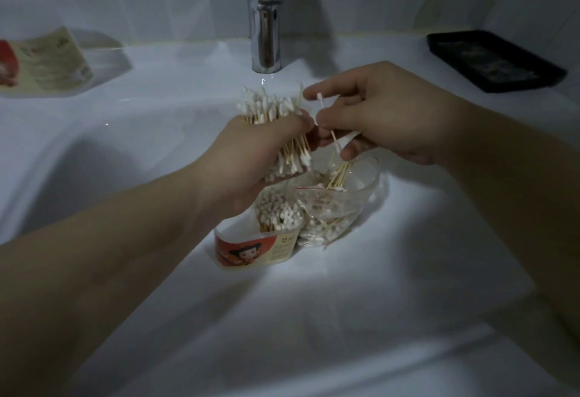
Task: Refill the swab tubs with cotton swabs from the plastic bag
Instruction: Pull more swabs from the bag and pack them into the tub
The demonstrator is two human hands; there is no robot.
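— How far along is the refill?

— Under way, I'd judge. Nearest, just below the left hand (248, 158), the labelled swab tub (251, 250) stands upright. White tips are packed on its right side and there is a gap on its left, so it is only part-filled.

— And the bag?

— The plastic bag (367, 183) lies touching that tub, below the right hand (386, 114), with plenty of swabs inside.

— What are the hands doing?

— The left one grips a thick bundle of cotton swabs (273, 108) in its fist above the tub. The right pinches a single swab (320, 100) between thumb and fingers, just beside the bundle.

— What remains?

— That bundle has to go into the tub, then more from the bag. Far beyond the left hand a second tub (47, 64) lies on its side; I cannot tell whether it holds anything. Past both hands stands the tap (265, 20), and beyond the right hand there is a black tray (496, 61).
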